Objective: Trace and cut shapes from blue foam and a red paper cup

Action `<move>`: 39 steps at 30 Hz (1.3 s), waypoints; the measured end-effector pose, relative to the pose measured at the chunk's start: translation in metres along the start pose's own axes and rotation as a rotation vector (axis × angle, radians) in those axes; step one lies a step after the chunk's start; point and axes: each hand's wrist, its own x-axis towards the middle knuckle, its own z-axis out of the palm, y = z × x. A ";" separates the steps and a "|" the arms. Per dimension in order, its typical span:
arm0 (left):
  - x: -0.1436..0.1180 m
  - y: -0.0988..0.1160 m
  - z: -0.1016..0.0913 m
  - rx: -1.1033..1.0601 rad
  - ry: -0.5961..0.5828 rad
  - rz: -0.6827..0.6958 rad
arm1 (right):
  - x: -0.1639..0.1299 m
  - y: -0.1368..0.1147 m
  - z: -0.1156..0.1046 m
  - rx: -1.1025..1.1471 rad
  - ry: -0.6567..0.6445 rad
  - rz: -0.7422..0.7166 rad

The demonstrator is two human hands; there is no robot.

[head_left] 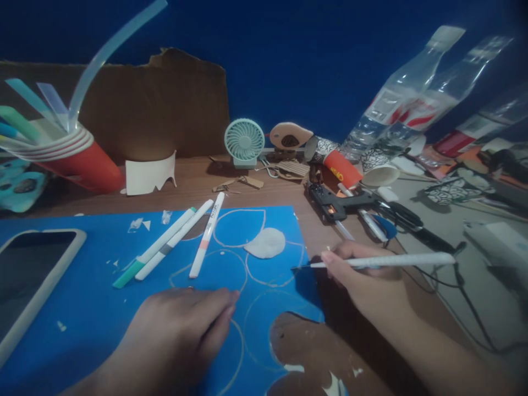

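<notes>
My right hand (363, 275) grips a slim white craft knife (396, 260) like a pen. The knife's thin dark tip points left and meets the right part of a blue sheet (103, 308), at a drawn teardrop outline. My left hand (181, 324) rests on the sheet with its fingers curled in and pressed together; its palm side is hidden. Pale teardrop outlines cover the sheet between and beyond my hands. A light grey teardrop piece (267, 243) lies over two of them. Cut-out openings at the sheet's lower right show the brown tabletop.
Several markers (206, 236) and a phone (41, 275) lie on the sheet. Behind stand a red paper cup (94, 165) with straws and pens, and a small fan (245, 142). A black glue gun (336, 202), cords and plastic bottles (396, 99) crowd the right side.
</notes>
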 end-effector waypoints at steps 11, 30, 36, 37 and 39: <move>-0.002 -0.002 -0.003 0.075 -0.199 0.015 | 0.000 -0.005 -0.003 -0.057 -0.003 0.075; -0.002 0.001 -0.004 0.007 -0.189 -0.056 | -0.004 -0.005 -0.003 -0.125 0.053 -0.027; -0.003 -0.002 -0.001 0.026 -0.197 -0.054 | -0.006 -0.006 -0.003 -0.214 0.119 -0.216; -0.004 -0.002 -0.001 0.035 -0.204 -0.047 | -0.006 -0.006 -0.003 -0.232 0.144 -0.259; -0.004 -0.004 0.000 0.046 -0.210 -0.011 | -0.006 -0.005 -0.002 -0.262 0.189 -0.344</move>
